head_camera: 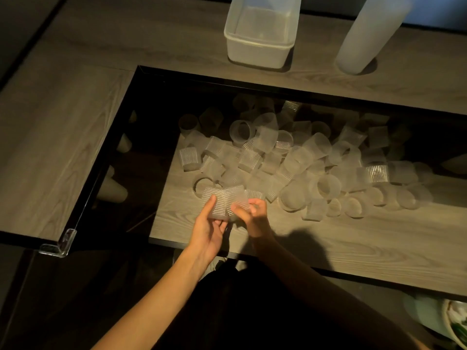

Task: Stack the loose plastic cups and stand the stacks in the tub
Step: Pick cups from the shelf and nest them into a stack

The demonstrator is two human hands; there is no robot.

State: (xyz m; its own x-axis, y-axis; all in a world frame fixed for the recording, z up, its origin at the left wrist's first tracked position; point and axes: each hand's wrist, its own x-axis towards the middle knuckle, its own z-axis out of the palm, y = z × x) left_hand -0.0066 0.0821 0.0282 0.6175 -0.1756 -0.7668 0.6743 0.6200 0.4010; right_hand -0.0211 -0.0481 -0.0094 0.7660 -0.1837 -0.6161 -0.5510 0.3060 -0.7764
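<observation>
Several loose clear ribbed plastic cups [298, 162] lie in a heap on a low wooden shelf. My left hand [211, 227] grips one ribbed cup [214, 202] at the heap's near edge. My right hand [252, 218] holds a second ribbed cup [237, 198] pressed against the first, their rims meeting at an angle. The translucent white tub [257, 50] stands empty on the tabletop at the back, far from both hands.
A tall stack of frosted cups [366, 36] stands right of the tub. A black frame edges the glass-topped opening [141, 72] over the shelf. A clear corner guard [64, 242] sits on the table's near left corner. A bowl [454, 322] shows at lower right.
</observation>
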